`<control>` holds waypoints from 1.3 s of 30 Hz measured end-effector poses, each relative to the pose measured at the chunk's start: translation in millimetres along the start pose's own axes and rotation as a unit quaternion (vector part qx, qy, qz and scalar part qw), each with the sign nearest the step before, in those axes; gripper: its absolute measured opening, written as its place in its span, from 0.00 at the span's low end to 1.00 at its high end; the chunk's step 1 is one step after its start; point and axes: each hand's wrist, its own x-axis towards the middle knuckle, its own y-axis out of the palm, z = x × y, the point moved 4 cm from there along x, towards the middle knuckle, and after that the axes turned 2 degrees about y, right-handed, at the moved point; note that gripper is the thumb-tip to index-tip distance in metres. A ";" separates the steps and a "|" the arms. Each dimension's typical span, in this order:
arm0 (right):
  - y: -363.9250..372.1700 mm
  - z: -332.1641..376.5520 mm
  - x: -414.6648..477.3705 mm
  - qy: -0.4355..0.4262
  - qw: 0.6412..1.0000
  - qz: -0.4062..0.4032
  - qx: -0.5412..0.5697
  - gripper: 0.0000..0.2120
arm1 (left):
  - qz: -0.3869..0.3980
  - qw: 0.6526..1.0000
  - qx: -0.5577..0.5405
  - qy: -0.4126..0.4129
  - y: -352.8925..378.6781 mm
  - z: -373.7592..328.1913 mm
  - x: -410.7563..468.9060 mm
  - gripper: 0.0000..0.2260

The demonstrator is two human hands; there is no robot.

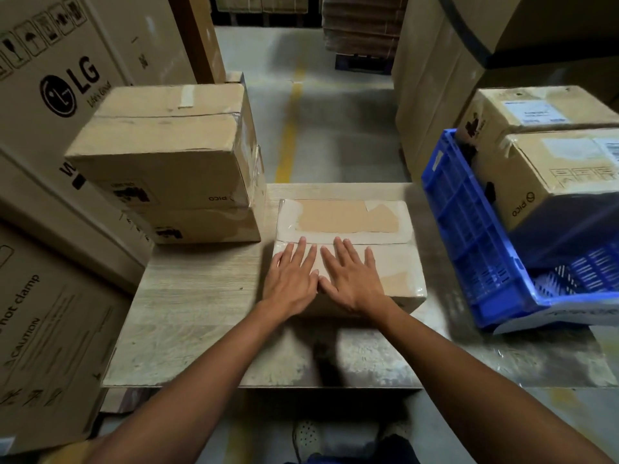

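Both hands are lying flat on the taped box (348, 219), centre of frame, slightly right of middle. The box is sitting closed on the wooden table (201, 313), with glossy tape over the lid and bare brown patches showing on top.

Left hand (291, 279) is pressing on the near-left part of the lid, fingers straight and slightly spread, gripping nothing. Right hand (351, 279) is pressing just beside it, fingers straight and spread a bit wider, also gripping nothing. The thumbs are meeting at the middle; can't tell if they're actually touching. Both sets of fingertips are reaching about to the lid's centre seam. The forearms are coming in from lower left and lower right.

Surroundings:
- Top carton (160, 142) is sitting on the lower carton (214, 226) at the table's upper-left, just beside the taped box's left edge. "PICO" is reading upside down on the top one.
- Blue crate (469, 236) is sitting tilted at the right of frame, near the taped box but apart from it, and is carrying two labelled cartons: the front carton (552, 169) and the rear carton (536, 108).
- LG carton (50, 78) is filling the upper left, and the caution carton (50, 329) the lower left.
- Yellow floor line (288, 135) is running up from the table's far edge, top centre.
- A shoe (306, 437) is showing at bottom centre.
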 end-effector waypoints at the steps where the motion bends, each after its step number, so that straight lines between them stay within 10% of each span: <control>1: -2.5 -1.0 0.8 0.001 1.000 -0.001 0.001 0.43 | 0.004 1.000 0.003 -0.001 -0.9 0.2 2.2 0.27; 7: -35.0 -15.7 36.0 -0.009 0.999 0.007 -0.045 0.34 | -0.071 0.997 -0.019 -0.016 -20.5 -3.9 33.3 0.16; 18: -17.8 -39.8 44.7 0.022 0.996 0.083 0.002 0.49 | 0.028 0.996 -0.075 -0.049 -9.5 -6.6 60.8 0.27; 26: -27.3 -60.7 8.1 0.028 0.999 -0.019 0.040 0.29 | 0.025 0.985 -0.156 0.071 -19.5 -37.3 45.1 0.22; 33: -38.1 -62.3 7.0 0.037 0.996 0.074 0.043 0.26 | 0.076 0.990 -0.073 0.094 -13.5 -51.7 43.4 0.22; 39: -22.5 -42.8 -28.1 0.079 0.993 -0.070 0.058 0.11 | -0.005 0.990 -0.072 0.120 -16.9 -72.2 13.0 0.18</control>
